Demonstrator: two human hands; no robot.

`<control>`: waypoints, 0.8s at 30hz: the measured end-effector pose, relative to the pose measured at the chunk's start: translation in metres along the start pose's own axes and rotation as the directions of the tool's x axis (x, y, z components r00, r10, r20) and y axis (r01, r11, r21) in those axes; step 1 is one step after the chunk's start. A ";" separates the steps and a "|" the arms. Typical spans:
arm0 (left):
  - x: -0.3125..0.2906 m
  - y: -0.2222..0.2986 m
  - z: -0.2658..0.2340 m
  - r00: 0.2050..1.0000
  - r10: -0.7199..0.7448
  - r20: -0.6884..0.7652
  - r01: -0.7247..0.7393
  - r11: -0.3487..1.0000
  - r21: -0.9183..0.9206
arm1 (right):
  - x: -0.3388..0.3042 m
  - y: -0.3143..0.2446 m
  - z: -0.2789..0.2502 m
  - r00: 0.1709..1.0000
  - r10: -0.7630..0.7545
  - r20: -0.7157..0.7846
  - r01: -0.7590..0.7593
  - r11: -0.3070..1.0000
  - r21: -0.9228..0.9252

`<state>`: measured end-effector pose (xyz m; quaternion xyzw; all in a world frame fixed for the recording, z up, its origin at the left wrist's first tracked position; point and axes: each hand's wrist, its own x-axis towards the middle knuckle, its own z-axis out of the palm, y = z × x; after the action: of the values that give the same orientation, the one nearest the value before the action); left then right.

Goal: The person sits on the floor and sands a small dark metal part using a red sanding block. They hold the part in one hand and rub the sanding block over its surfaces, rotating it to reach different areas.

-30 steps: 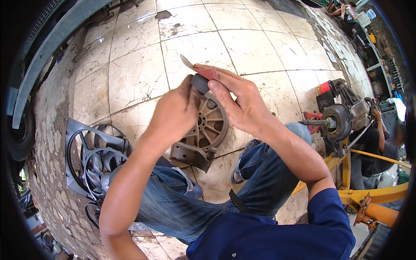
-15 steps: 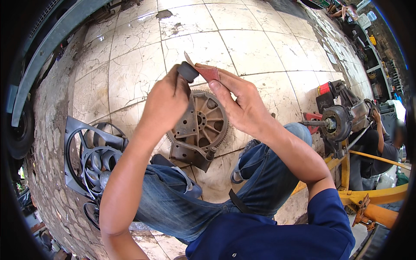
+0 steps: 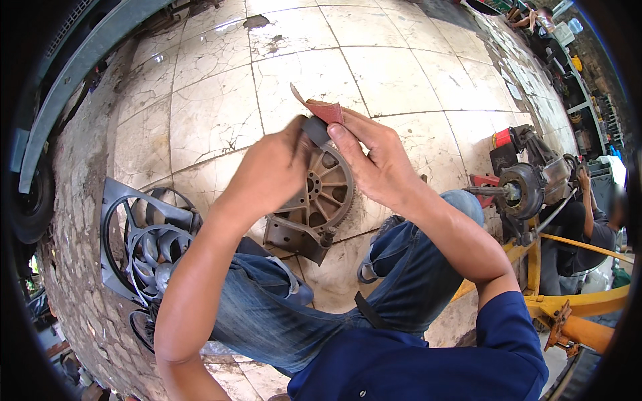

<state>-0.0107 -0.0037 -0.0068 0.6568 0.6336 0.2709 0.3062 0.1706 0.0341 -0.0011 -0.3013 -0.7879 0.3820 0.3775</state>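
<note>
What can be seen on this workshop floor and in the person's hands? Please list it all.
toothed metal wheel part: one, grey-brown, spoked, between both hands, above the knees
sandpaper strip: one, reddish, at the fingertips over the part's top
dark cylinder: one, black, top of the part, under the sandpaper
fan shroud: one, grey with black blades, on the floor at left
motor assembly: one, grey with a red piece, on the right
yellow frame: one, lower right
floor tiles: many, cracked, cream
another person: one, dark clothes, far right
left hand: on the part's left side
right hand: pinching the sandpaper
</note>
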 end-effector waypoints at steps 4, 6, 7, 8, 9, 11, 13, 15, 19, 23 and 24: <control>0.007 -0.007 0.001 0.998 -0.053 -0.034 0.049 0.993 -0.105 | 0.002 -0.002 0.000 1.000 -0.025 0.014 0.026 0.999 -0.038; 0.013 -0.010 -0.008 0.994 -0.094 -0.061 0.078 0.968 -0.238 | 0.002 -0.005 0.000 0.999 -0.029 0.014 0.029 0.999 -0.045; 0.010 -0.008 -0.008 0.995 -0.082 -0.052 0.067 0.969 -0.236 | 0.002 -0.006 0.000 0.999 -0.032 0.012 0.032 0.998 -0.051; 0.006 -0.005 -0.005 0.997 -0.068 -0.040 0.056 0.970 -0.237 | 0.002 -0.008 -0.001 0.999 -0.037 0.009 0.037 0.997 -0.063; 0.002 -0.002 -0.001 0.998 -0.054 -0.028 0.046 0.970 -0.238 | 0.001 -0.007 -0.002 0.999 -0.035 0.009 0.036 0.998 -0.058; 0.001 0.002 0.005 1.000 -0.025 0.006 0.026 0.984 -0.177 | 0.002 -0.005 -0.003 0.999 -0.028 0.016 0.029 0.999 -0.030; 0.002 0.009 0.007 0.998 -0.050 0.022 0.053 0.981 -0.187 | 0.002 -0.002 -0.003 1.000 -0.023 0.018 0.024 1.000 -0.008; 0.005 0.003 0.003 0.997 -0.058 -0.046 0.046 0.971 -0.233 | 0.004 -0.003 -0.002 0.999 -0.035 0.009 0.035 0.999 -0.009; 0.002 0.012 -0.002 0.997 -0.073 -0.025 0.061 0.944 -0.324 | 0.003 -0.002 -0.003 0.995 -0.100 0.008 0.100 0.994 -0.042; -0.001 0.003 0.007 1.000 -0.024 -0.006 0.021 0.964 -0.265 | 0.002 -0.005 -0.003 0.997 -0.057 0.046 0.055 0.997 0.047; 0.000 0.005 0.004 1.000 -0.024 0.007 0.025 0.967 -0.254 | 0.003 -0.005 -0.003 0.998 -0.033 0.053 0.029 0.996 0.080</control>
<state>-0.0042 -0.0038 -0.0056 0.6048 0.6012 0.3446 0.3924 0.1705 0.0349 0.0057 -0.2633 -0.7865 0.4153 0.3736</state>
